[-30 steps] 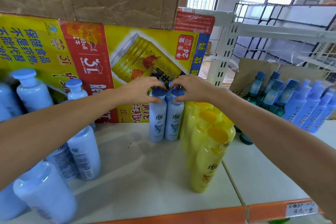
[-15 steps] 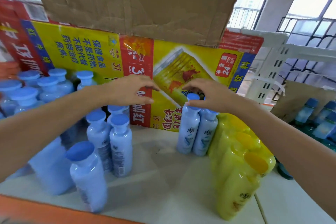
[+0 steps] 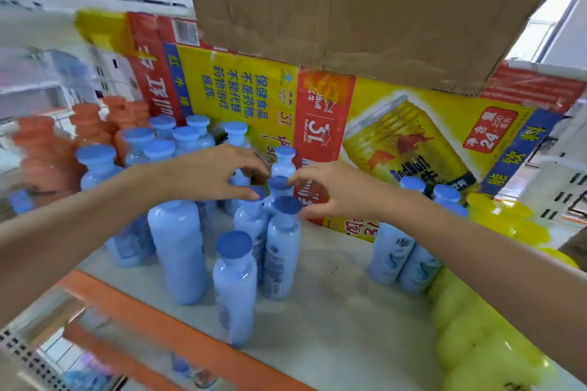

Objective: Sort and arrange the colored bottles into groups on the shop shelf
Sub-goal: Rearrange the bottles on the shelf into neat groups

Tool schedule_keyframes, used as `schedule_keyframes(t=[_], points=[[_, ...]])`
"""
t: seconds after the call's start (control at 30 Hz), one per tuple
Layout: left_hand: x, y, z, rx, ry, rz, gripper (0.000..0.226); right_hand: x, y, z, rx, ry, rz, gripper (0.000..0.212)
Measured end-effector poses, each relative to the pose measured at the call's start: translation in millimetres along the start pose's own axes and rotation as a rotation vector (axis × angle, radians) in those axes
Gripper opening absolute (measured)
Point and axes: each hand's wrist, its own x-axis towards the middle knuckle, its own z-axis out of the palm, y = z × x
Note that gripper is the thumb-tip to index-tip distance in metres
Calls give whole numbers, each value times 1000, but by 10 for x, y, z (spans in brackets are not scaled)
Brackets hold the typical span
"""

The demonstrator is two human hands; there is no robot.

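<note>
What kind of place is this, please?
Most likely a small shop or its stockroom: a white shelf with an orange edge strip, many identical blue bottles grouped by colour, and a printed drinks carton behind.

Your left hand [image 3: 209, 174] is covering one blue bottle's cap [image 3: 258, 192] — grip unclear. The orange bottles [image 3: 47, 152] are smearing into blur, and the yellow bottles [image 3: 476, 343] are running off the frame's bottom edge.

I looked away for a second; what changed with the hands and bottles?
Both hands left the blue bottle pair beside the yellow bottles and moved left: left hand and right hand now reach, open, over the loose blue bottles. The pair stayed put.
</note>
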Motion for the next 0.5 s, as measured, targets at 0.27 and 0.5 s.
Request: schedule_keyframes(t=[0.27, 0.5], points=[[12, -77, 144, 81, -72, -28, 39, 157, -164, 167, -36, -4, -6, 37], [125, 37, 72, 165, -184, 52, 33, -26, -77, 93, 25, 4, 92, 35]])
